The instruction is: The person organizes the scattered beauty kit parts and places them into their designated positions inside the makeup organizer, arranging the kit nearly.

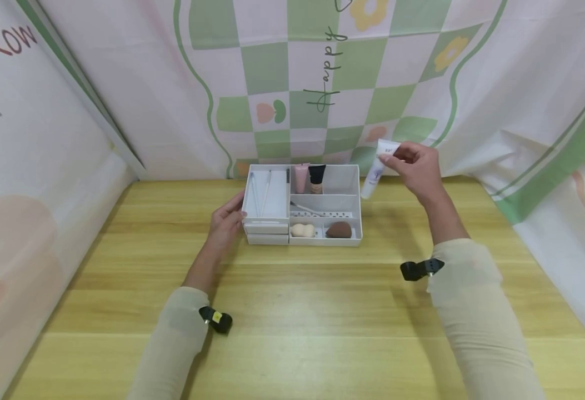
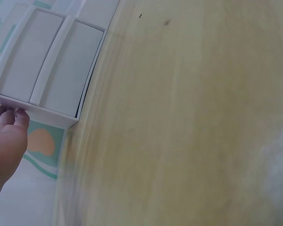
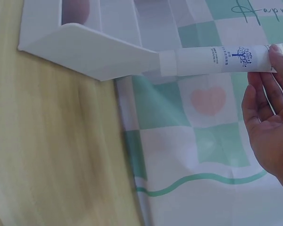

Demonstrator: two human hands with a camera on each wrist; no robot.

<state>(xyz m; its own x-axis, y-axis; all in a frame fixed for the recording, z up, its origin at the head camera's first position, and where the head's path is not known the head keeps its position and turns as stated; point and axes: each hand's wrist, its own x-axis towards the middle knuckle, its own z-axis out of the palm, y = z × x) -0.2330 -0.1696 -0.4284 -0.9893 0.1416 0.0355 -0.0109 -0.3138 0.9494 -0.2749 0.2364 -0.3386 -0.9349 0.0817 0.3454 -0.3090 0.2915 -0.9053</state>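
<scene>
right hand [image 1: 419, 166] pinching white tube [image 1: 377, 169] by its end, left hand [image 1: 226, 220] fingers straight against organizer tray [image 1: 354, 191] left wall

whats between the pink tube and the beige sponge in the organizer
In the head view, between the pink tube and the beige sponge lies the middle compartment, holding a thin brush.

Both arms in long cream sleeves [image 1: 477, 311]; small black clip-on wrist camera [image 1: 420, 269] on each forearm, left one [image 1: 216, 319] carries a yellow sticker.
</scene>
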